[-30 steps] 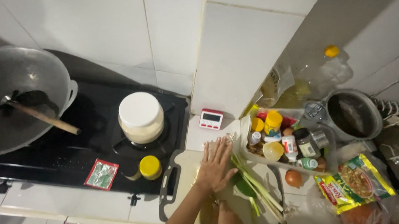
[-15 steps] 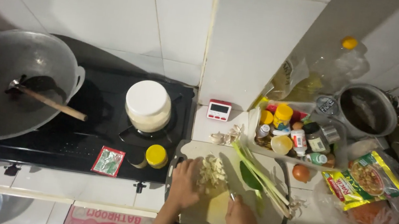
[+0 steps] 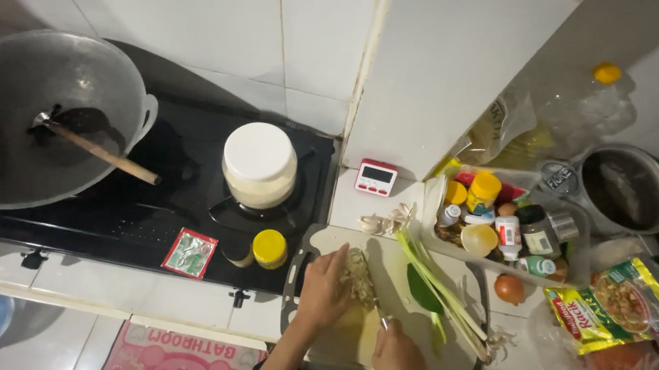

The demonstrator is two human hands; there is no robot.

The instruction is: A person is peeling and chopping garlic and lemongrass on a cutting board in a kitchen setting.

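Mid-chopping, I judge: the left hand (image 3: 324, 287) presses flat on the chopped pile (image 3: 357, 275) on the cutting board (image 3: 377, 338), the right hand (image 3: 399, 362) clenched around a knife handle, likely slicing next.

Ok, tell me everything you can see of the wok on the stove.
The wok is big, round and dull grey, metal by its look, with a loop handle on its right rim. It sits at the left end of the black stove, overhanging the stove's left edge. Inside, a dark spatula with a wooden handle lies slanted, its handle reaching past the rim. Neither hand touches the wok.
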